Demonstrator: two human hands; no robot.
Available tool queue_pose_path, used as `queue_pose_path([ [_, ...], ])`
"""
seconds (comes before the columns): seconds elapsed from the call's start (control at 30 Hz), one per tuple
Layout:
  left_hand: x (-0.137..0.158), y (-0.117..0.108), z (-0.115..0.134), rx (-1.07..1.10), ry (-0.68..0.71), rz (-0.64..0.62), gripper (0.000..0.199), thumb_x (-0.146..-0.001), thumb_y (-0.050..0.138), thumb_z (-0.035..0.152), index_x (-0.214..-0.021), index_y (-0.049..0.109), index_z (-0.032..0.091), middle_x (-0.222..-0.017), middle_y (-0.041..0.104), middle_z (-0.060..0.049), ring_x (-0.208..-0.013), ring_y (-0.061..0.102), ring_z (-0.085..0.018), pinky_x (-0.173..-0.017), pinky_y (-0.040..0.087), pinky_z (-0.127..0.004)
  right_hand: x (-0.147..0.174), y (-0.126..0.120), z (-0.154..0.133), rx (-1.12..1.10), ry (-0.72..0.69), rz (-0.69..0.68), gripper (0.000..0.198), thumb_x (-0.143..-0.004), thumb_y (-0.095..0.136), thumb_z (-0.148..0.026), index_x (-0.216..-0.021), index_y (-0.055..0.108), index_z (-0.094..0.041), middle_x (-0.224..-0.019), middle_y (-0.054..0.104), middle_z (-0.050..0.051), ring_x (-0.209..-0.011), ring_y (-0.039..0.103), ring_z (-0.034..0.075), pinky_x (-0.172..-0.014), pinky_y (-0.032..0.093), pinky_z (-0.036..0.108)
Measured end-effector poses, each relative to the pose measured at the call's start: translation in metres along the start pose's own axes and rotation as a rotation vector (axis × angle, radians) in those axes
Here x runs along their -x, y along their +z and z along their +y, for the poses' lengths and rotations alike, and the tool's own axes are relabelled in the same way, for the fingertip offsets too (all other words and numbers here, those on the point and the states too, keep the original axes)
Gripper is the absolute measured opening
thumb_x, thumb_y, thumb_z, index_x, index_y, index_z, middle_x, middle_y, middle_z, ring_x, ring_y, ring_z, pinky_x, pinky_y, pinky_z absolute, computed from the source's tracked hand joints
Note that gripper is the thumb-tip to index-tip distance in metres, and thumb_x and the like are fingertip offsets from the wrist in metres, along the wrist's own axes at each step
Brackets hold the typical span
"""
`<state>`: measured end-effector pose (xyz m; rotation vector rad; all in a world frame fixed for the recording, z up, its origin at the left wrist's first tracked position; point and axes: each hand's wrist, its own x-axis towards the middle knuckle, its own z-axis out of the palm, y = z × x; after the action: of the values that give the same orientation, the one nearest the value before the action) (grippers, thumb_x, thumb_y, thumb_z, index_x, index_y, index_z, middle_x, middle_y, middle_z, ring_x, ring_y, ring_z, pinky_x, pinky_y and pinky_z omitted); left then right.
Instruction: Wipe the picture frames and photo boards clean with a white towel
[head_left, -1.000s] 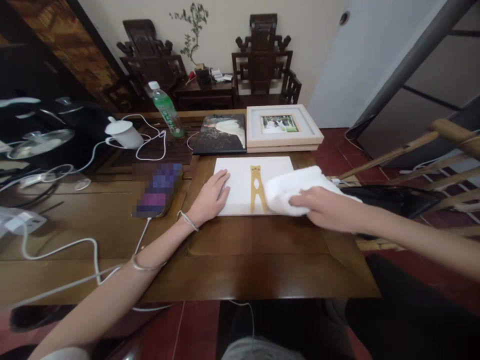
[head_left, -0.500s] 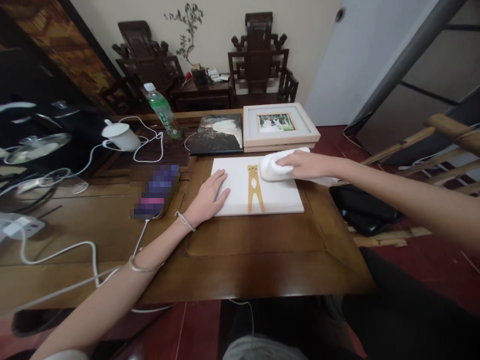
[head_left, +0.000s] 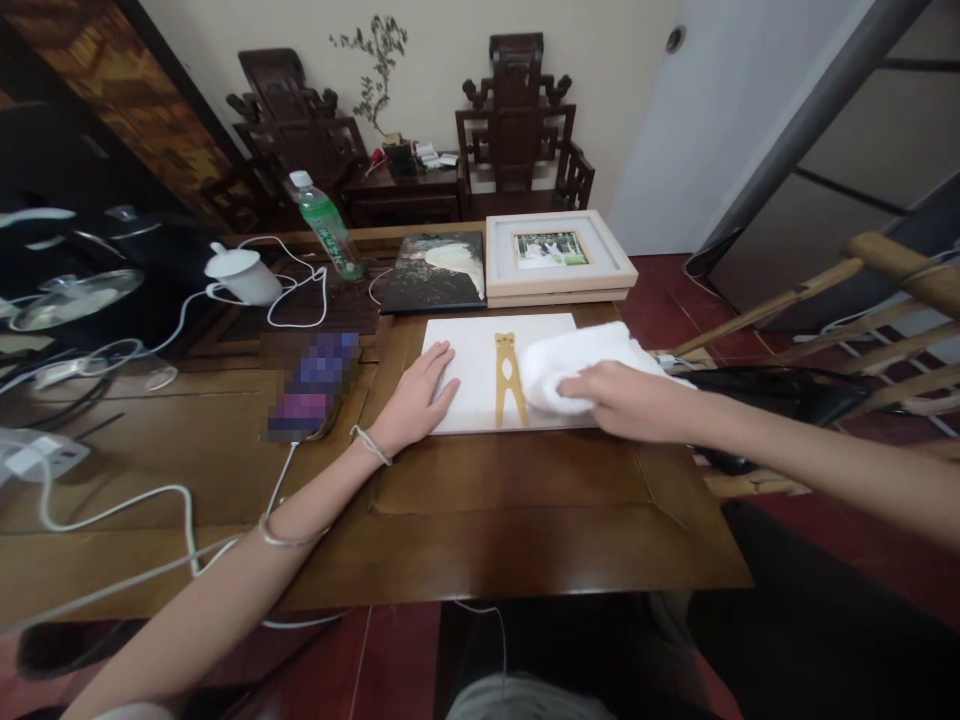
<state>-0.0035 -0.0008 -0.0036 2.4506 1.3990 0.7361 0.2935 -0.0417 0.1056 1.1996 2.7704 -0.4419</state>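
Left palm flat, right fist full of cloth

My left hand point(head_left: 414, 402) lies flat over the left edge of the white board point(head_left: 465, 365), thumb apart from the fingers, gripping nothing. The board sits toward the right end of the table point(head_left: 525, 540), back from its near edge; I judge it stiff, fairly light and apt to slide, best held by its edges. The tan bear-shaped figure point(head_left: 507, 387) on it looks flat; I can't tell whether it is printed or stuck on. Over the board's right part, my right hand point(head_left: 626, 400) is closed on a bunched white cloth point(head_left: 574, 355), likely soft and light, easiest held by a thick fold.

Around me, near the table's left, lies a power adapter point(head_left: 46, 455), then a lidded cup point(head_left: 244, 276) and the phone point(head_left: 311, 388), whose lead point(head_left: 282, 472) meets my left forearm point(head_left: 225, 610) and could snag. A green bottle point(head_left: 330, 230) stands near the far edge. Along that edge, a dark photo panel point(head_left: 435, 272) and a framed photo point(head_left: 606, 260) crowd the board's far side. Past the right edge are a black bag point(head_left: 750, 400) and a wooden chair point(head_left: 799, 295).
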Motion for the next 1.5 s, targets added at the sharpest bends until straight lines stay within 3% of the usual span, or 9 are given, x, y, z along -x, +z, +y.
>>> queue_pose_path([
  [0.13,0.0,0.0,0.0,-0.001,0.001,0.0,0.052,-0.096,0.039,0.039,-0.139,0.044,0.009,-0.15,0.039,-0.02,-0.142,0.033,-0.029,-0.117,0.027,-0.05,0.032,0.0,-0.026,-0.095,-0.003,-0.117,0.027,-0.063,0.039,0.003,-0.073,0.045,-0.021,-0.07,0.054,0.002,-0.068,0.053,0.017,-0.06,0.032,0.026],
  [0.23,0.0,0.0,0.0,-0.002,0.002,0.001,0.052,-0.096,0.04,0.039,-0.139,0.043,0.011,-0.151,0.039,-0.019,-0.142,0.033,-0.03,-0.116,0.028,-0.051,0.032,-0.009,-0.023,-0.144,-0.014,-0.151,0.026,-0.061,0.04,0.003,-0.07,0.043,-0.021,-0.069,0.054,0.0,-0.068,0.053,0.016,-0.06,0.032,0.025],
  [0.47,0.0,-0.002,0.0,-0.008,0.002,-0.02,0.053,-0.096,0.039,0.04,-0.14,0.042,0.011,-0.151,0.038,-0.019,-0.142,0.033,-0.03,-0.116,0.027,-0.051,-0.031,-0.03,0.029,-0.139,-0.065,-0.044,0.02,-0.064,0.043,-0.001,-0.067,0.041,-0.021,-0.068,0.052,0.001,-0.067,0.049,0.016,-0.063,0.032,0.028],
  [0.63,0.0,-0.003,0.0,-0.005,0.007,-0.024,0.053,-0.096,0.039,0.04,-0.141,0.041,0.012,-0.152,0.037,-0.018,-0.142,0.033,-0.028,-0.117,0.027,-0.049,-0.072,-0.037,0.06,-0.072,0.047,0.047,0.023,-0.066,0.044,-0.007,-0.083,0.055,-0.018,-0.092,0.063,0.008,-0.082,0.053,0.022,-0.072,0.035,0.031],
  [0.73,0.001,-0.002,0.0,-0.001,0.0,-0.024,0.053,-0.096,0.039,0.041,-0.141,0.042,0.011,-0.151,0.037,-0.019,-0.142,0.032,-0.029,-0.117,0.027,-0.05,-0.082,-0.037,0.068,-0.02,0.077,0.088,0.026,-0.067,0.044,-0.008,-0.087,0.057,-0.018,-0.089,0.063,0.009,-0.083,0.053,0.023,-0.072,0.035,0.031],
  [1.0,0.0,-0.001,0.0,0.0,-0.011,-0.015,0.053,-0.096,0.039,0.041,-0.14,0.043,0.01,-0.151,0.038,-0.019,-0.142,0.032,-0.029,-0.117,0.027,-0.049,-0.032,-0.008,0.032,-0.015,-0.081,0.087,0.023,-0.061,0.041,0.0,-0.071,0.043,-0.021,-0.062,0.046,0.0,-0.063,0.044,0.017,-0.062,0.029,0.028],
  [1.23,-0.001,-0.001,0.001,-0.02,-0.003,-0.033,0.058,-0.097,0.035,0.041,-0.143,0.039,0.005,-0.153,0.035,-0.021,-0.144,0.028,-0.029,-0.119,0.024,-0.047,0.037,0.005,-0.028,-0.14,-0.027,-0.067,0.027,-0.061,0.039,0.003,-0.072,0.043,-0.021,-0.07,0.051,0.0,-0.067,0.05,0.015,-0.06,0.029,0.025],
  [1.37,-0.002,-0.002,0.002,-0.034,-0.008,-0.064,0.059,-0.098,0.032,0.041,-0.144,0.038,0.005,-0.154,0.033,-0.02,-0.146,0.024,-0.029,-0.119,0.022,-0.048,0.032,-0.004,-0.026,-0.183,-0.052,-0.113,0.025,-0.061,0.039,0.003,-0.069,0.038,-0.021,-0.067,0.048,-0.001,-0.065,0.049,0.015,-0.059,0.029,0.025],
  [1.5,-0.002,-0.003,0.003,-0.046,-0.014,-0.079,0.057,-0.098,0.029,0.04,-0.144,0.039,0.007,-0.154,0.034,-0.018,-0.146,0.025,-0.028,-0.119,0.022,-0.049,-0.001,-0.014,-0.004,-0.127,-0.068,-0.034,0.023,-0.067,0.039,0.001,-0.072,0.04,-0.021,-0.067,0.047,0.0,-0.068,0.05,0.017,-0.062,0.031,0.027],
])
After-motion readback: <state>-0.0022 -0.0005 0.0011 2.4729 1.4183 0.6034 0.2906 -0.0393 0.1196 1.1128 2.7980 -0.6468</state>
